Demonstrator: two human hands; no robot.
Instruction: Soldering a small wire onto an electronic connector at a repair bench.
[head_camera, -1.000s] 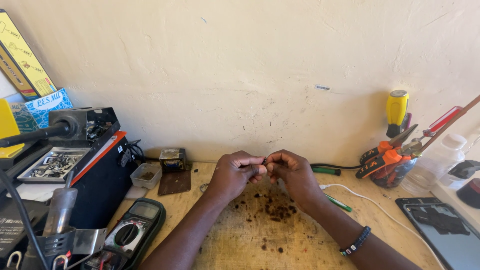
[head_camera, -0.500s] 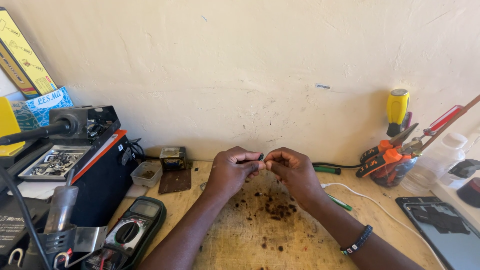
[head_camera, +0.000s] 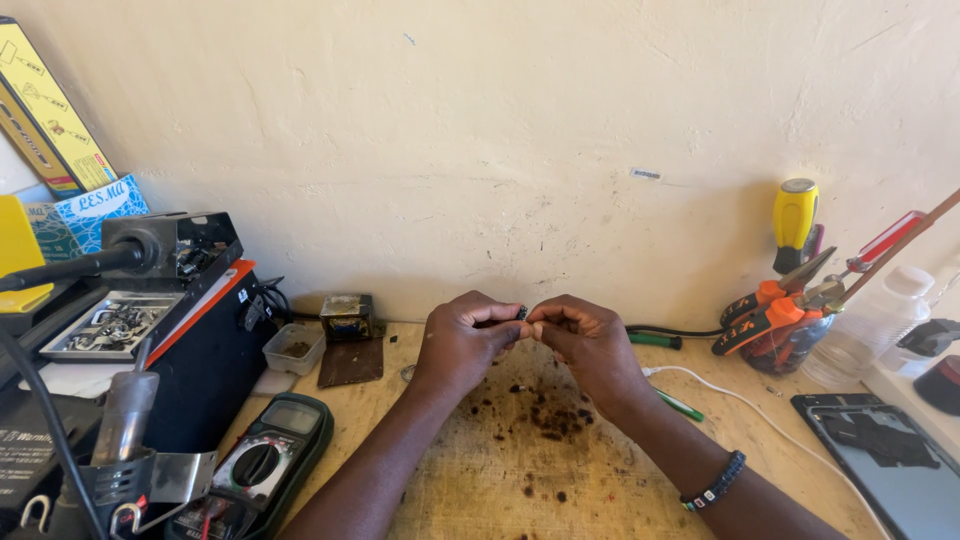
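My left hand (head_camera: 462, 340) and my right hand (head_camera: 585, 338) meet above the wooden bench (head_camera: 480, 480), fingertips pinched together on a tiny dark part (head_camera: 522, 313). Most of that part is hidden by my fingers. A dark beaded bracelet (head_camera: 716, 483) circles my right wrist. Burn marks and dark crumbs (head_camera: 545, 420) speckle the wood just below my hands.
At the left stand a black soldering station (head_camera: 150, 330), a soldering iron in its holder (head_camera: 125, 420) and a green multimeter (head_camera: 262, 465). A small transformer (head_camera: 347, 317) sits by the wall. Pliers and screwdrivers in a jar (head_camera: 785, 310), a white cable (head_camera: 760, 410) and a tablet (head_camera: 885, 455) lie right.
My hands stay pinched together at the same spot; only the fingers shift slightly around the small part.
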